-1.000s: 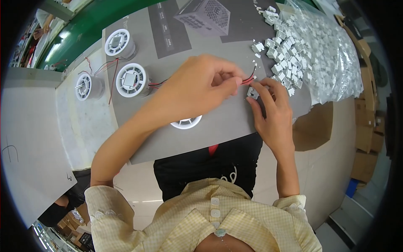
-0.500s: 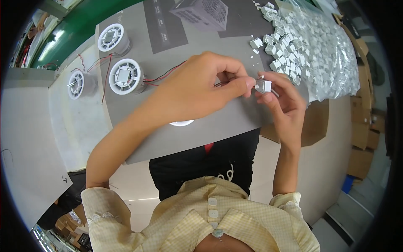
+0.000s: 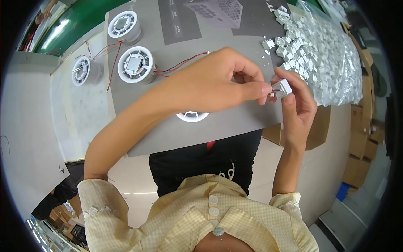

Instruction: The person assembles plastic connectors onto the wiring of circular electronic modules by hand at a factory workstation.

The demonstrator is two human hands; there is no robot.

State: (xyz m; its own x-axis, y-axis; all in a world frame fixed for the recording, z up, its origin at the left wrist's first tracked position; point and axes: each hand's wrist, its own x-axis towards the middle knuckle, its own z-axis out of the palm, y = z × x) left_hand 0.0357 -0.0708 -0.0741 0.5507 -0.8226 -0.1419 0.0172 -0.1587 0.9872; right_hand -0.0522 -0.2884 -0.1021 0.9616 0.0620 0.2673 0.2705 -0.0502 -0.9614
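My right hand (image 3: pixel 299 98) holds a small white plastic box (image 3: pixel 286 86) between thumb and fingers, its open side turned toward my left hand. My left hand (image 3: pixel 226 82) is closed in a pinch right beside the box, with a thin dark wire (image 3: pixel 276 90) running from its fingertips to it. What else lies inside those fingers is hidden. Beyond my left forearm stands a white round ribbed housing (image 3: pixel 136 65) with a square piece in its middle, and red and black wires (image 3: pixel 184 63) lead from it to a small white plug. Under the forearm another white housing (image 3: pixel 193 116) shows partly.
Two more white housings stand at the left, one at the back (image 3: pixel 124 26) and one on the pale surface (image 3: pixel 86 71). A clear plastic bag (image 3: pixel 340 63) at the right spills many small white boxes (image 3: pixel 294 54) onto the grey board (image 3: pixel 168 138). Cardboard boxes (image 3: pixel 357 168) are farther right.
Both hands have moved slightly right, with the white box between them. The box is tilted more, and its open side shows better. The plug on the housing's wires has come into sight.
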